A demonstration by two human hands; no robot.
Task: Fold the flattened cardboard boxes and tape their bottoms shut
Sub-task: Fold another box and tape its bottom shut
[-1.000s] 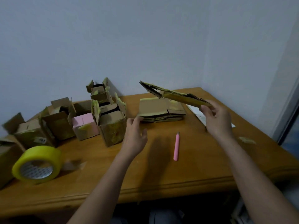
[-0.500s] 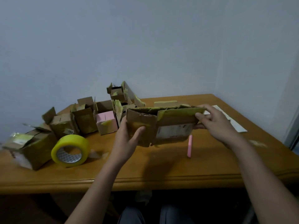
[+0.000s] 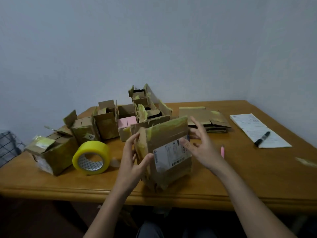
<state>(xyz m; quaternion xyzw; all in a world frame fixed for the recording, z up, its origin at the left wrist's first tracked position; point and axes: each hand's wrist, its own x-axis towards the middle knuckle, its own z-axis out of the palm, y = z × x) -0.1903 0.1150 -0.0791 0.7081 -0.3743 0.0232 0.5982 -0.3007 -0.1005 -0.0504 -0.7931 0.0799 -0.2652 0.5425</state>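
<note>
— What are the hands doing?

— The left hand grips the left edge of a flattened cardboard box, thumb in front near the white shipping label, fingers curled around behind. The right hand has its fingers spread and mostly straight at the box's right edge; the thumb touches the front face by the label, and the rest look loose rather than clamped.

— How are the arms posed?

— Both forearms reach up from the bottom of the view and converge on the box, which stands upright, tilted slightly, its lower end at the near edge of the wooden table.

— What's close by?

— The yellow tape roll lies just left of the left hand. Behind it sit several folded boxes, flaps up. A stack of flattened boxes lies behind the right hand. A pink pen shows just beside the right wrist. Far right, a paper sheet carries a black marker.

— Open room?

— Bare tabletop runs along the front right, between the pen and the table's corner.
</note>
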